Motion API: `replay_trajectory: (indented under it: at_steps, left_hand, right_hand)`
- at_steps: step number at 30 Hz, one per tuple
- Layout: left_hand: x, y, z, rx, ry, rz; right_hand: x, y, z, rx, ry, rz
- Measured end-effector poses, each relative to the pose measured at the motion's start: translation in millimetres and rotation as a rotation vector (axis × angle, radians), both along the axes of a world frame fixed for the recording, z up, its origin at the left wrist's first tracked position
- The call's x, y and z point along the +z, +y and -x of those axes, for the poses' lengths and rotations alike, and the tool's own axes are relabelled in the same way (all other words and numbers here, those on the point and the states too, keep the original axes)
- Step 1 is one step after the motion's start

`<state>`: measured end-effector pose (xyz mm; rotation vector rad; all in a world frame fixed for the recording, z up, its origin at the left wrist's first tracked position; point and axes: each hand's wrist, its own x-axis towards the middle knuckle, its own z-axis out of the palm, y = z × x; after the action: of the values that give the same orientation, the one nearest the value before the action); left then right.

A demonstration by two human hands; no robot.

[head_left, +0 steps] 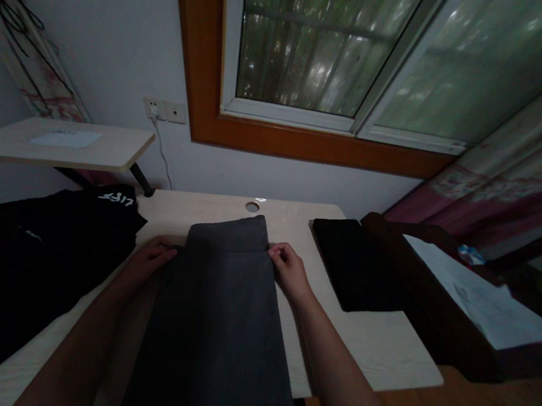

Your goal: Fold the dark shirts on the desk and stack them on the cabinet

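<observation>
A long dark grey cloth garment (230, 317) lies lengthwise on the pale desk, with a band folded over at its far end. Its near end runs out of the bottom of the view, and I cannot tell what kind of garment it is. At the left edge of the band, my left hand (151, 259) pinches a corner of the fabric between thumb and fingers. Across from it, my right hand (287, 268) grips the band's right edge with its fingertips. Both hands rest close to the desktop.
Black clothing with white lettering (44, 253) is heaped on the left of the desk (381, 351), near a small raised shelf (123, 147). A folded black cloth (357, 264) lies at right. Beyond it stands dark wooden furniture with a white sheet (478, 297).
</observation>
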<state>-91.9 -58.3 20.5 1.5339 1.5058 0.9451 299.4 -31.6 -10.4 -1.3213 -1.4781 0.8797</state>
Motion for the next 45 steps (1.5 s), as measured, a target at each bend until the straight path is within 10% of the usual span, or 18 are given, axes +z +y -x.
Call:
replay_trajectory:
  at_steps: [36,45]
  left_hand:
    - [-2.5,2.8,2.4,-0.011,0.030,-0.106]
    - [10.8,-6.6,-6.2,-0.012,-0.166,0.065]
  right_hand:
    - [1.8,-0.8,3.1,-0.035,-0.004,0.003]
    - [13.2,-14.0,2.1,0.094,-0.056,0.067]
